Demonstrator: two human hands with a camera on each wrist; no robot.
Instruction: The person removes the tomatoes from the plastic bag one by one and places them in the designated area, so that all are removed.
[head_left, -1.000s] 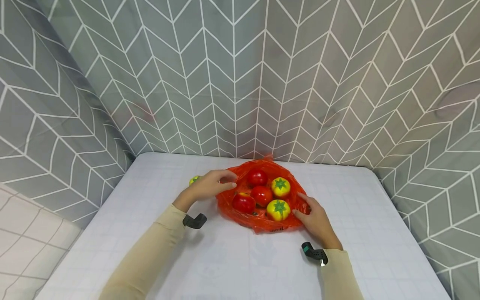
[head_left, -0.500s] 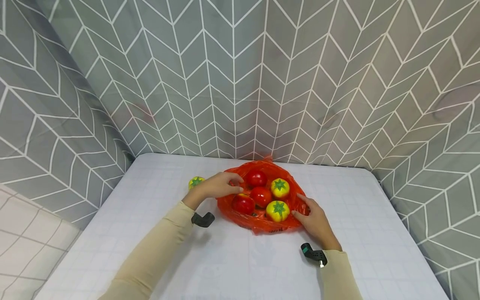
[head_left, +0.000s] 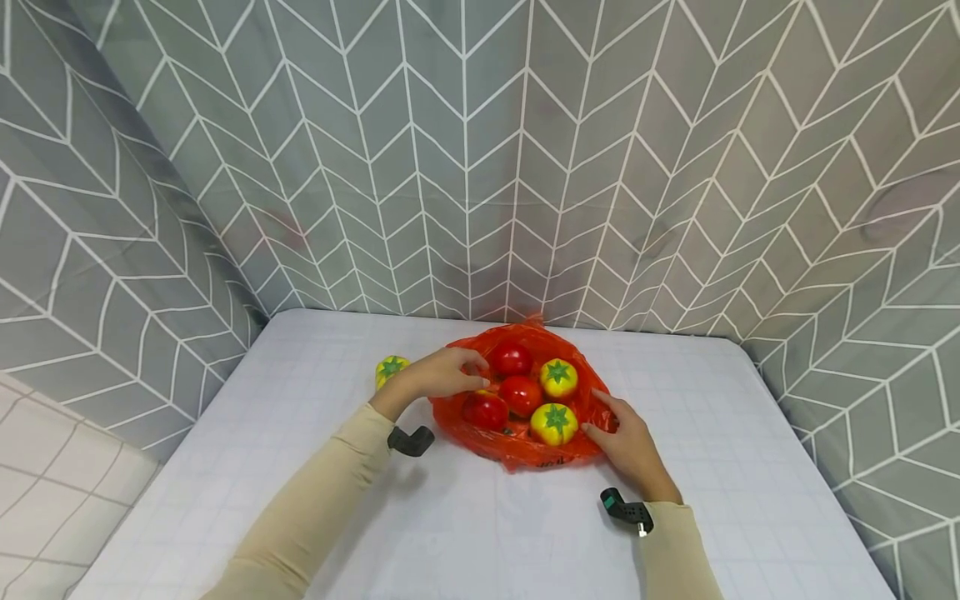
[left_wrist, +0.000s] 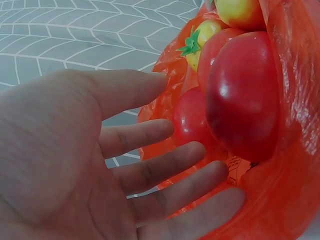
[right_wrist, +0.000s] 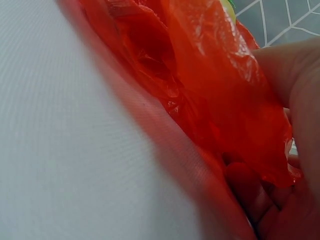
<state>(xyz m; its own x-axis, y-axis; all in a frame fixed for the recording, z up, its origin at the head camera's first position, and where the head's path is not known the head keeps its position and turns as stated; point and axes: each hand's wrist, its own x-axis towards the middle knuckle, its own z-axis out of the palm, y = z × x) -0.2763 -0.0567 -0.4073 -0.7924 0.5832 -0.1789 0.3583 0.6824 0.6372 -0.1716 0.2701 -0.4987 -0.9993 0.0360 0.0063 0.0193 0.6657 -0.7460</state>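
Observation:
A red plastic bag (head_left: 536,454) lies spread on the table, its mouth facing up. Inside sit several glossy fruits: red round ones such as the red fruit (head_left: 521,396), and yellow ones with green star-shaped tops, such as the yellow fruit (head_left: 554,424). My left hand (head_left: 447,372) hovers over the bag's left rim; in the left wrist view its fingers (left_wrist: 170,172) are spread, holding nothing, beside the large red fruit (left_wrist: 245,95). At the right rim, my right hand (head_left: 628,437) holds the plastic, thumb inside and fingers partly hidden behind the red film (right_wrist: 225,100).
Another yellow fruit (head_left: 391,368) lies outside the bag, beyond my left wrist and partly covered by it. White cloth covers the table (head_left: 450,533). A grey patterned curtain (head_left: 487,167) rises along the back edge and both sides.
My left hand has moved right and slightly nearer, so its fingertips reach over the bag's mouth; more of the outside yellow fruit shows. The right hand stays at the rim.

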